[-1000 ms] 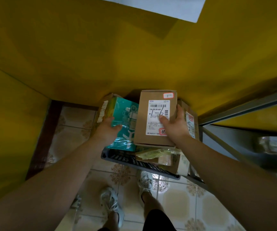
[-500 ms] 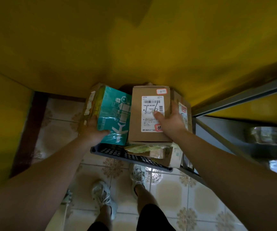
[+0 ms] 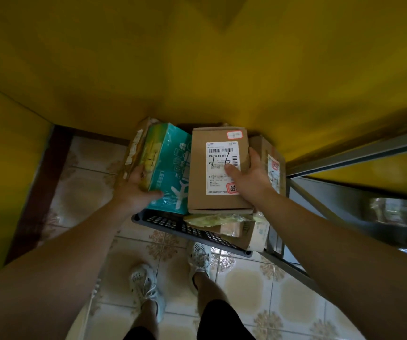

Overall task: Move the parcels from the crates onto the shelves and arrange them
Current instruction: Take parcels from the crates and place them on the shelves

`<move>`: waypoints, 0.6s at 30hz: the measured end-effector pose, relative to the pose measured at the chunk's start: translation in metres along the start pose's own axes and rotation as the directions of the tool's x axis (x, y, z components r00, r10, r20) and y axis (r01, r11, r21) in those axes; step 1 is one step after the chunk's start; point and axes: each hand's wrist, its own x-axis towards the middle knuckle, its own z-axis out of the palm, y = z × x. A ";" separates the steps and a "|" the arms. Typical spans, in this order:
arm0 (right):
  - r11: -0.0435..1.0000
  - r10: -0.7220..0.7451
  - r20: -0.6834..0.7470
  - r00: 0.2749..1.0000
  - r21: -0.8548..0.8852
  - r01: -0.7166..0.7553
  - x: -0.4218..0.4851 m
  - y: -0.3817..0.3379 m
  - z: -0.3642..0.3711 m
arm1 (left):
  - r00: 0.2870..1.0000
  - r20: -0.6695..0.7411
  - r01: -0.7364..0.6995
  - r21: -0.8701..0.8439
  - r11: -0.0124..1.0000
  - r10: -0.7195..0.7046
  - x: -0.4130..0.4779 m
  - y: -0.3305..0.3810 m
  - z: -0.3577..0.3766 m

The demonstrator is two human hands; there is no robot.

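A dark plastic crate (image 3: 170,223) stands against the yellow wall, packed with parcels. My left hand (image 3: 136,190) grips the near left corner of a teal plastic-wrapped box (image 3: 170,163) at the crate's left. My right hand (image 3: 249,177) grips the right edge of a brown cardboard box (image 3: 198,173) with a white shipping label, thumb lying on the label. This brown box lies on top of other parcels, among them one wrapped in yellowish tape (image 3: 212,220). Another brown parcel (image 3: 274,165) stands to the right, behind my right hand.
Grey metal shelf rails (image 3: 359,150) run along the right, with a shiny wrapped item (image 3: 391,211) on a lower level. Yellow walls close in ahead and at the left. My feet in white shoes (image 3: 146,288) stand on patterned floor tiles below the crate.
My left hand has slid further along the teal box's left side. My right hand stays on the brown box. The view has shifted a little.
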 end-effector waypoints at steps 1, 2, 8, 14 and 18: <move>1.000 0.001 -0.010 1.000 -0.001 -0.001 0.000 0.000 -0.001 | 1.000 -0.008 0.001 -0.033 0.999 -0.001 -0.002 0.003 -0.001; 1.000 0.000 -0.020 1.000 -0.003 0.000 0.000 0.000 -0.002 | 1.000 -0.013 -0.004 -0.074 0.997 0.003 -0.005 0.005 -0.001; 0.998 -0.052 -0.049 0.997 -0.029 0.051 -0.015 -0.008 -0.010 | 0.987 -0.157 -0.069 -0.247 0.967 0.031 -0.031 0.015 -0.013; 0.991 -0.128 -0.046 0.991 0.026 0.129 -0.042 -0.044 -0.022 | 0.964 -0.253 -0.158 -0.280 0.947 0.086 -0.080 0.030 -0.045; 0.980 -0.188 -0.080 0.979 0.046 0.192 -0.073 -0.075 -0.029 | 0.943 -0.308 -0.240 -0.376 0.895 0.124 -0.114 0.037 -0.067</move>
